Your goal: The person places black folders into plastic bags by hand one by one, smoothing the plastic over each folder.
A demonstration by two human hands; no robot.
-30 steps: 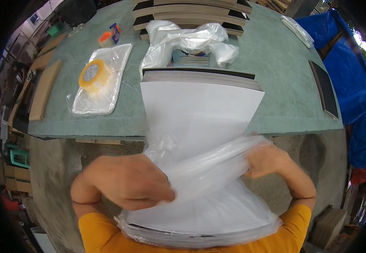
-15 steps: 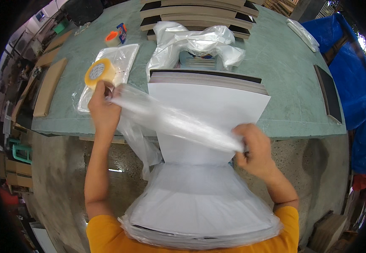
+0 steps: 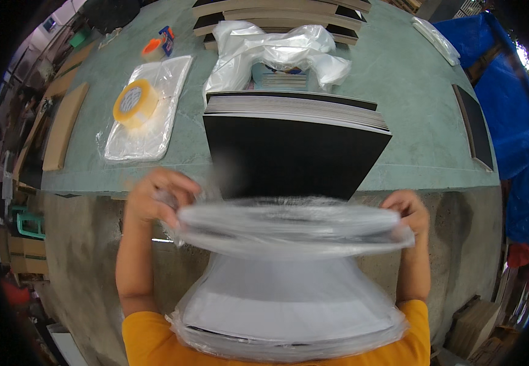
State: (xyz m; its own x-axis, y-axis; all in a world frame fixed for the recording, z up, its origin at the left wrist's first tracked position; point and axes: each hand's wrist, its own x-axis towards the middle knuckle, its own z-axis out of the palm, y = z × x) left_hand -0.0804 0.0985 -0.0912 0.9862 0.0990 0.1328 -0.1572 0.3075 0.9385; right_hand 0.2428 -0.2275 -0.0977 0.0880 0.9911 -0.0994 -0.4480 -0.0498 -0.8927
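Note:
My left hand (image 3: 162, 198) and my right hand (image 3: 408, 212) are closed on opposite ends of a bunched clear plastic bag (image 3: 295, 229), stretched level between them and partly blurred. Beyond it, a stack of boards (image 3: 289, 152) stands at the table's near edge, a black face toward me and pale layered edges on top. The plastic hides the bottom of that face. Against my body, below the bag, rests a pile of white sheets wrapped in clear plastic (image 3: 289, 305).
A yellow tape roll (image 3: 135, 104) lies on flat plastic bags (image 3: 170, 82) at left, near a smaller orange-cored roll (image 3: 153, 50). Crumpled plastic (image 3: 270, 46) and stacked boards (image 3: 276, 17) stand behind. A dark board (image 3: 473, 127) lies at the table's right edge.
The plastic has gone from slanting to level and come closer to me. My left hand moved down, away from the tape roll; my right moved outward. The standing stack's front face changed from white to black.

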